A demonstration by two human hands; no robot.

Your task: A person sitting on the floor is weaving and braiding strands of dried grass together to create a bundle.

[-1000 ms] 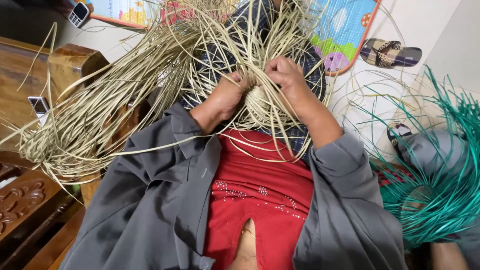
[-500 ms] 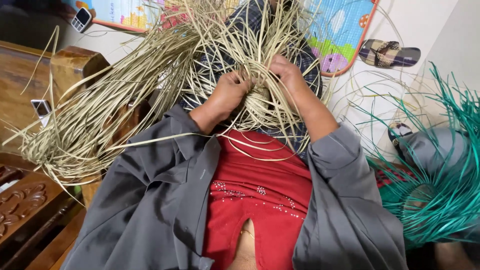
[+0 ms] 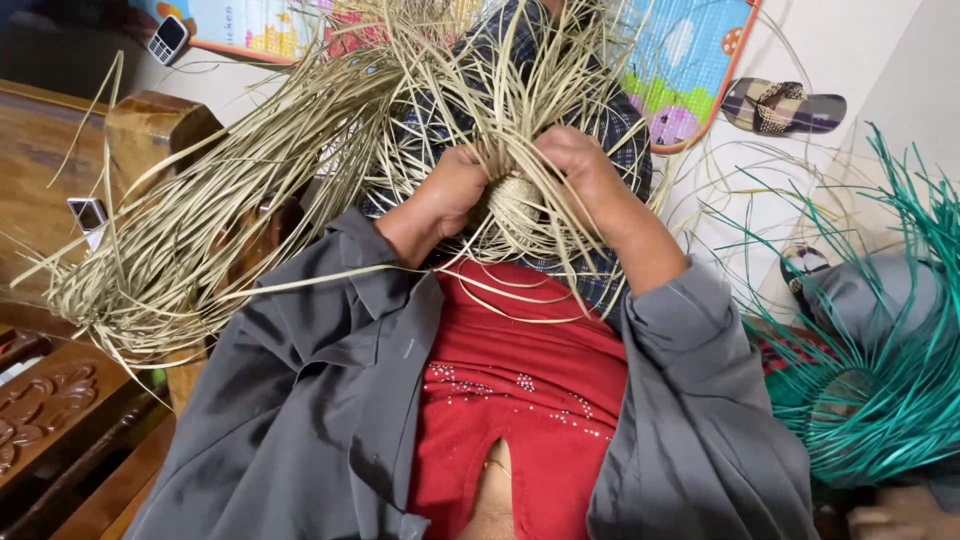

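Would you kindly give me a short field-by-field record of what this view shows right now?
left hand: grips the pale straw strands beside the woven piece
right hand: pinches strands at the woven piece
woven piece: small round woven start, between both hands
strands: fan out loosely, mostly to the left
green weaving: at the right edge, untouched
sandal: on the floor, upper right
phone: upper left

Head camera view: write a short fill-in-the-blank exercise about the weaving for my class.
1. Both hands, left hand and right hand, grip a small woven disc of pale ____ strips.
2. The person wears a grey jacket over a ____ top.
3. At the right lies a bundle of ____ strips.
4. A striped sandal lies on the ____ floor.

Missing words: straw-coloured; red; green; white
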